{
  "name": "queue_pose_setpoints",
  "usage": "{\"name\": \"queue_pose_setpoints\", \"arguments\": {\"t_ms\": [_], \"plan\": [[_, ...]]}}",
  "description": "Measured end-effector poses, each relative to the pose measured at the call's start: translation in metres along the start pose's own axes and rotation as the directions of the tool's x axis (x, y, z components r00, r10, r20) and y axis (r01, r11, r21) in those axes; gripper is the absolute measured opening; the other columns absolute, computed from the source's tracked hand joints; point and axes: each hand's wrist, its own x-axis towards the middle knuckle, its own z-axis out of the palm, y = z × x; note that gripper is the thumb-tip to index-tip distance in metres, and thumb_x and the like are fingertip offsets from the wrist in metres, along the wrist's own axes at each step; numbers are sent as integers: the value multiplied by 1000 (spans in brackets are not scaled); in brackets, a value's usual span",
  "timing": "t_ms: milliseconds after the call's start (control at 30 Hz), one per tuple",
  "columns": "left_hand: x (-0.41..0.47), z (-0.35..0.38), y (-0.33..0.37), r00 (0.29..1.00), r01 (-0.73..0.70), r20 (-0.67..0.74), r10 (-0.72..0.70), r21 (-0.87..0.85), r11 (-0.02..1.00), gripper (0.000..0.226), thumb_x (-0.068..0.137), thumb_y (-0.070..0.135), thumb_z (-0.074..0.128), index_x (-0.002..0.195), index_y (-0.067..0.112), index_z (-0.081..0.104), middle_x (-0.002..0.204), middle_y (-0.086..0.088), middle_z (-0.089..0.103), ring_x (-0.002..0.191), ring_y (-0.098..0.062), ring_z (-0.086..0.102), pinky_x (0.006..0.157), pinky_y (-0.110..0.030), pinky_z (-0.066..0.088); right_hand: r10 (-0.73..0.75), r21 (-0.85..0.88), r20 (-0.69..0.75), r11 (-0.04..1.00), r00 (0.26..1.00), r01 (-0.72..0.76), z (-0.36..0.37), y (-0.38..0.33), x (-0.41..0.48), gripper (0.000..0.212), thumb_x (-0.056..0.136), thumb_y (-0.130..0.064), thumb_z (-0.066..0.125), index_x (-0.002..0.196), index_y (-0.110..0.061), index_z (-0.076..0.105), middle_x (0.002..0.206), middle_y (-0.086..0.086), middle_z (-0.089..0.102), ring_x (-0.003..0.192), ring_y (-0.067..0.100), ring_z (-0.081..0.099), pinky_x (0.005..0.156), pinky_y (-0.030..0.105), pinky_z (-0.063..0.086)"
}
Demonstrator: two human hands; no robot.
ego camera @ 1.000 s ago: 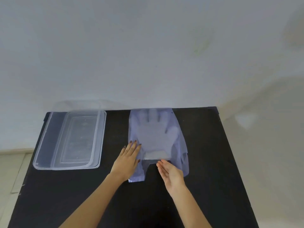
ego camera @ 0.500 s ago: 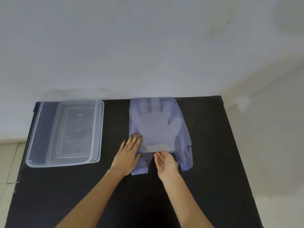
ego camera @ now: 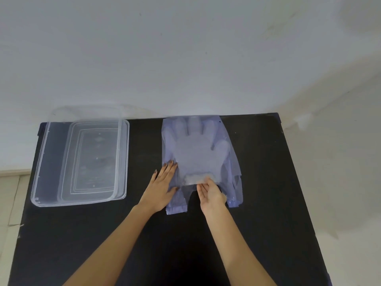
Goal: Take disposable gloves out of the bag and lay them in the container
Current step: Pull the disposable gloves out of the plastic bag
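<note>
A thin bluish plastic bag (ego camera: 231, 162) lies flat on the black table (ego camera: 144, 234), its handles toward me. Clear disposable gloves (ego camera: 195, 149) show through it, fingers pointing away. My left hand (ego camera: 162, 186) lies flat, fingers spread, pressing the bag's left side down. My right hand (ego camera: 210, 193) is at the bag's mouth, its fingertips touching the gloves' cuff edge; whether they pinch it is unclear. A clear rectangular plastic container (ego camera: 53, 162) stands at the table's far left.
A clear lid (ego camera: 123, 157) seems to lie under or beside the container. The table's back edge meets a white wall (ego camera: 185, 58). Pale floor tiles (ego camera: 10, 193) show past the left edge, and the table's right edge drops off.
My right hand has moved forward from the bag's handles to the gloves' cuff at the bag's mouth. My left hand stays pressed on the bag. The view has shifted slightly.
</note>
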Motion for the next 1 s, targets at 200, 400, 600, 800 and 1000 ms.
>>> {"name": "queue_pose_setpoints", "arguments": {"t_ms": [200,400,600,800,1000], "plan": [[0,2,-1,1000,1,-2,-1,40,999,73,99,37,38,150,24,-11,155,8,-18,144,-10,-16,115,-32,-11,3,-11,-4,1000,1000,-3,8,0,-1,11,86,4,66,86,-4,59,95,18,68,83,24,68,85,38,55],[-1,6,1,999,7,-45,-1,136,991,59,100,32,19,148,22,-13,157,4,-16,146,-15,-13,116,-34,-7,-47,-41,-19,998,999,46,-1,-1,-2,10,86,7,64,94,1,63,91,16,69,82,24,69,83,37,56],[0,11,-1,999,27,-32,-21,213,977,61,95,41,5,147,21,-20,156,3,-21,145,-16,-17,118,-35,-7,-40,-33,-5,999,999,40,-18,-2,-6,13,85,5,67,91,-5,60,95,17,69,93,30,69,88,41,56],[-1,14,1,999,40,-38,-31,252,967,64,101,33,23,149,18,-17,158,2,-21,146,-18,-17,118,-37,-8,-80,-38,-42,996,996,79,-15,-3,7,25,91,2,60,114,11,60,108,21,70,82,24,71,70,32,59],[-1,15,3,999,42,-44,-31,270,962,65,102,31,24,150,15,-16,159,-1,-20,146,-19,-16,118,-38,-5,-82,-70,-75,995,994,77,-38,4,-6,23,86,2,67,108,7,65,101,20,72,88,27,73,66,30,61]]}}
